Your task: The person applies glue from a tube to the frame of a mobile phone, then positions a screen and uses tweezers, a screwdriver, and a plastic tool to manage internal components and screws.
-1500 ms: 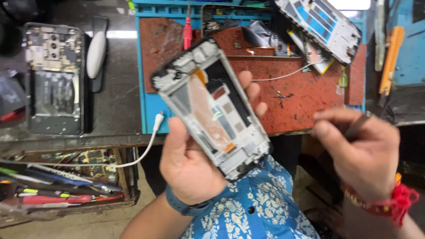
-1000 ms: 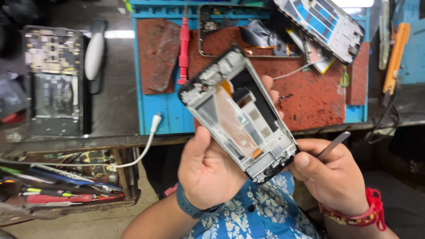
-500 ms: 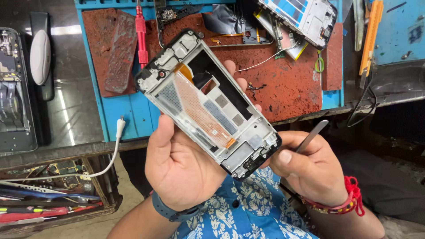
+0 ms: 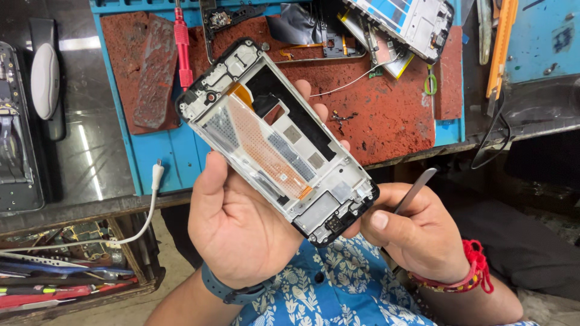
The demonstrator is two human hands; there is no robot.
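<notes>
My left hand (image 4: 241, 223) holds an opened phone frame (image 4: 275, 139) from below, tilted, with its inside facing me: white mid-frame, orange flex strip and a dark cut-out. My right hand (image 4: 423, 232) sits at the frame's lower right corner, thumb against its edge, and grips a thin metal pry tool (image 4: 417, 188) that sticks up to the right. Both hands are in front of a blue work mat (image 4: 175, 151) with worn red pads (image 4: 393, 115).
A red screwdriver (image 4: 182, 45), a phone part (image 4: 411, 21) and loose flex cables lie on the mat. A white cable end (image 4: 156, 176) hangs over the bench edge. An open drawer (image 4: 66, 265) of tools is at lower left. A dismantled phone (image 4: 15, 139) lies far left.
The frame moved from the mat toward my lap. My right hand came in from the right with the tool and settled at the frame's lower corner. The view shifted right.
</notes>
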